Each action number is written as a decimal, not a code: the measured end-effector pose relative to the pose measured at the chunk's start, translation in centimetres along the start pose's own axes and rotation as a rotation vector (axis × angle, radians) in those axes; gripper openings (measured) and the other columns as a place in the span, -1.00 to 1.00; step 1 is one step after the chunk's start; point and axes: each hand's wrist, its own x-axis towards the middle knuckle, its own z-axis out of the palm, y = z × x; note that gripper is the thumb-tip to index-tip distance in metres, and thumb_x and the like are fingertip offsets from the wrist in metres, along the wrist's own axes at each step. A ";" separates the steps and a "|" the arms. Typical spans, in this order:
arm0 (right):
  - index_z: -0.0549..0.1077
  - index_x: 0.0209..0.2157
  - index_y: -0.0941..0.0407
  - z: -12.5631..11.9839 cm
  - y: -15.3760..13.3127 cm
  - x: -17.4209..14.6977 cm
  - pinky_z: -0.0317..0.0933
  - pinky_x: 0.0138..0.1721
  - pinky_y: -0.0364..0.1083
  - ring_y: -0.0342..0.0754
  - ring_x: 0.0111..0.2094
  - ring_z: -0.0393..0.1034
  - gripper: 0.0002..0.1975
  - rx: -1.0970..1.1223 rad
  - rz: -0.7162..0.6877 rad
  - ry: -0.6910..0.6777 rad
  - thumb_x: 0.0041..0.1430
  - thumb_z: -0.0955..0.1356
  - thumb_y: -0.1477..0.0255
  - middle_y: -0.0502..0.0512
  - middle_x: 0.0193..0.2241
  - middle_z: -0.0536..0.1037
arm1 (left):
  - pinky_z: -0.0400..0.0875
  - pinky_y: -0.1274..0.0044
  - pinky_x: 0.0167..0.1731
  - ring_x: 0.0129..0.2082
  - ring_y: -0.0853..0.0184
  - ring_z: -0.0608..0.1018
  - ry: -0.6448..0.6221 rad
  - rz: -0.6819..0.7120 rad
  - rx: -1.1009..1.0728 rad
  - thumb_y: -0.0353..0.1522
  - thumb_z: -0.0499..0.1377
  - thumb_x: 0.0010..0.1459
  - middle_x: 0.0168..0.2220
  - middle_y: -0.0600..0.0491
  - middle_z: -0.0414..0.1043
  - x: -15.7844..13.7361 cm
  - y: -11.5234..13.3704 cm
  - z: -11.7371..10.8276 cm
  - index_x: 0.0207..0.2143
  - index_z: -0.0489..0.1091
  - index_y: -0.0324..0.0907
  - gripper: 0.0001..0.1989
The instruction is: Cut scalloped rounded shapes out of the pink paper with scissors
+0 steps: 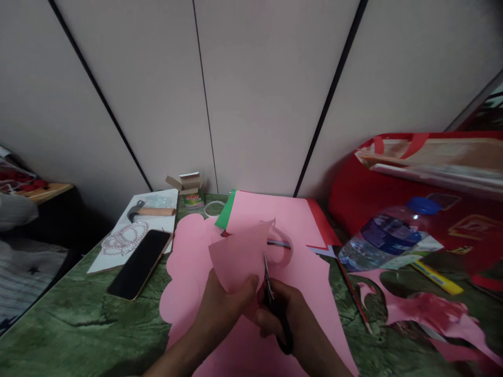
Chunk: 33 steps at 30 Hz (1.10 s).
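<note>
My left hand (226, 301) grips a sheet of pink paper (239, 256) near its lower edge, thumb on top. In my right hand (288, 317) is a pair of scissors (280, 319) with black handles; the blades point up and meet the right edge of that sheet. A thin curling strip of pink paper (288, 243) hangs just right of the blades. Beneath both hands lie larger pink sheets (310, 303), and on the left a pink piece with a scalloped edge (181, 272).
Left are a black phone (139, 264), a hammer (151, 211), a bead string (123, 239) and a small open box (192, 196). Behind lies stacked coloured paper (275, 209). Right are a pencil (353, 296), a water bottle (389, 235), pink scraps (408, 309), a yellow tool (438, 277) and a red bag (353, 193).
</note>
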 end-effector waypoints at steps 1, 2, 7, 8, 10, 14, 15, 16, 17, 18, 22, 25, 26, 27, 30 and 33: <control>0.27 -0.55 0.16 0.0 0.0 0.0 0.06 -0.63 -0.21 -0.23 -0.66 0.14 -0.76 -0.007 0.004 0.003 -0.16 0.42 0.40 -0.14 -0.69 0.25 | 0.39 0.56 -0.49 -0.45 0.27 0.53 -0.003 0.000 -0.001 -0.37 0.18 -0.15 -0.51 0.05 0.51 0.0 0.0 0.0 -0.44 0.41 -0.25 -0.84; 0.27 -0.55 0.16 0.0 0.0 0.0 0.05 -0.64 -0.21 -0.23 -0.67 0.15 -0.77 -0.013 0.006 0.005 -0.16 0.42 0.41 -0.14 -0.69 0.25 | 0.39 0.56 -0.49 -0.45 0.27 0.53 -0.004 0.002 -0.007 -0.37 0.18 -0.15 -0.50 0.06 0.51 0.0 0.1 -0.1 -0.43 0.41 -0.24 -0.84; 0.26 -0.56 0.16 0.0 0.0 -0.2 0.05 -0.66 -0.22 -0.23 -0.68 0.17 -0.79 -0.027 -0.003 0.004 -0.13 0.40 0.42 -0.15 -0.71 0.25 | 0.38 0.58 -0.50 -0.47 0.30 0.52 -0.029 0.009 -0.023 -0.40 0.17 -0.15 -0.52 0.08 0.50 0.1 0.4 -0.1 -0.47 0.42 -0.23 -0.88; 0.26 -0.56 0.15 0.0 0.0 -0.2 0.05 -0.66 -0.23 -0.22 -0.68 0.18 -0.80 -0.030 -0.005 0.001 -0.12 0.40 0.42 -0.15 -0.71 0.26 | 0.38 0.58 -0.50 -0.47 0.29 0.52 -0.036 0.009 -0.027 -0.40 0.17 -0.14 -0.52 0.07 0.50 0.1 0.4 -0.1 -0.47 0.42 -0.23 -0.89; 0.25 -0.55 0.15 0.0 -0.2 -0.2 0.05 -0.67 -0.23 -0.23 -0.68 0.18 -0.79 -0.031 -0.004 0.002 -0.13 0.40 0.42 -0.15 -0.71 0.25 | 0.38 0.58 -0.50 -0.47 0.29 0.52 -0.045 0.011 -0.031 -0.39 0.17 -0.14 -0.52 0.07 0.50 0.1 0.5 -0.1 -0.46 0.42 -0.23 -0.88; 0.26 -0.57 0.15 0.1 -0.4 -0.2 0.06 -0.68 -0.23 -0.23 -0.70 0.17 -0.78 -0.037 0.003 0.011 -0.13 0.40 0.39 -0.15 -0.73 0.26 | 0.39 0.57 -0.49 -0.45 0.27 0.52 -0.047 0.005 -0.001 -0.38 0.17 -0.12 -0.50 0.05 0.50 0.4 0.4 -0.4 -0.45 0.42 -0.25 -0.86; 0.26 -0.57 0.15 0.1 -0.4 -0.2 0.07 -0.68 -0.23 -0.23 -0.70 0.17 -0.79 -0.035 -0.001 0.013 -0.13 0.39 0.39 -0.14 -0.73 0.26 | 0.38 0.57 -0.49 -0.45 0.27 0.52 -0.052 0.007 0.010 -0.37 0.17 -0.12 -0.49 0.04 0.51 0.4 0.3 -0.5 -0.44 0.42 -0.26 -0.85; 0.27 -0.57 0.16 0.1 -0.5 -0.3 0.08 -0.67 -0.22 -0.22 -0.69 0.18 -0.79 -0.026 -0.004 0.014 -0.12 0.39 0.39 -0.13 -0.73 0.27 | 0.37 0.57 -0.51 -0.45 0.27 0.52 -0.048 0.009 0.019 -0.36 0.16 -0.11 -0.49 0.03 0.50 0.5 0.3 -0.6 -0.45 0.42 -0.27 -0.84; 0.27 -0.56 0.16 0.2 -0.5 -0.3 0.10 -0.66 -0.22 -0.22 -0.68 0.19 -0.80 -0.010 -0.010 0.014 -0.12 0.39 0.38 -0.13 -0.72 0.28 | 0.36 0.58 -0.54 -0.49 0.28 0.51 -0.036 0.009 0.023 -0.33 0.15 -0.08 -0.52 0.04 0.49 0.5 0.2 -0.6 -0.48 0.41 -0.28 -0.84; 0.28 -0.56 0.16 0.3 -0.6 -0.4 0.11 -0.65 -0.21 -0.21 -0.68 0.19 -0.79 0.010 -0.017 0.007 -0.11 0.38 0.37 -0.12 -0.71 0.28 | 0.34 0.58 -0.59 -0.54 0.30 0.49 -0.017 0.005 0.024 -0.30 0.14 -0.06 -0.57 0.05 0.47 0.5 0.2 -0.5 -0.51 0.40 -0.28 -0.82; 0.27 -0.57 0.14 0.8 -1.1 -0.6 0.12 -0.66 -0.20 -0.20 -0.67 0.18 -0.76 0.065 -0.017 -0.024 -0.11 0.39 0.30 -0.11 -0.71 0.27 | 0.28 0.60 -0.68 -0.69 0.38 0.40 0.022 -0.029 -0.015 -0.23 0.13 -0.04 -0.75 0.13 0.32 0.1 0.1 -0.1 -0.64 0.32 -0.24 -0.73; 0.26 -0.59 0.13 1.1 -1.3 -0.7 0.11 -0.65 -0.19 -0.18 -0.66 0.19 -0.76 0.057 0.004 -0.023 -0.12 0.39 0.31 -0.11 -0.72 0.27 | 0.27 0.61 -0.71 -0.68 0.36 0.42 -0.029 -0.069 0.001 -0.27 0.20 -0.12 -0.73 0.13 0.34 -0.1 0.2 0.1 -0.63 0.33 -0.24 -0.79; 0.26 -0.59 0.13 1.1 -1.3 -0.7 0.11 -0.64 -0.18 -0.18 -0.66 0.19 -0.77 0.052 0.009 -0.020 -0.12 0.39 0.32 -0.11 -0.71 0.27 | 0.27 0.61 -0.71 -0.67 0.36 0.43 -0.026 -0.071 0.010 -0.29 0.20 -0.13 -0.71 0.13 0.36 -0.1 0.2 0.1 -0.61 0.35 -0.24 -0.81; 0.26 -0.59 0.13 1.1 -1.2 -0.6 0.09 -0.63 -0.18 -0.19 -0.66 0.18 -0.78 0.044 0.015 -0.016 -0.12 0.39 0.34 -0.11 -0.70 0.27 | 0.28 0.61 -0.71 -0.65 0.35 0.44 -0.016 -0.063 0.021 -0.31 0.20 -0.14 -0.70 0.12 0.38 -0.1 0.2 0.1 -0.58 0.36 -0.25 -0.84; 0.28 -0.55 0.15 0.8 -0.9 -0.3 0.00 -0.61 -0.19 -0.21 -0.64 0.10 -0.78 0.025 -0.002 -0.006 -0.17 0.41 0.37 -0.12 -0.68 0.24 | 0.33 0.60 -0.64 -0.58 0.32 0.48 -0.004 -0.019 0.073 -0.34 0.20 -0.15 -0.63 0.08 0.43 0.1 0.3 -0.2 -0.54 0.38 -0.26 -0.86; 0.27 -0.53 0.15 0.4 -0.6 -0.1 -0.07 -0.59 -0.20 -0.21 -0.60 0.01 -0.71 0.019 -0.076 -0.008 -0.23 0.44 0.34 -0.13 -0.65 0.19 | 0.37 0.57 -0.59 -0.53 0.28 0.50 -0.068 -0.016 0.119 -0.35 0.21 -0.17 -0.55 0.03 0.48 0.3 0.5 -0.4 -0.50 0.40 -0.27 -0.85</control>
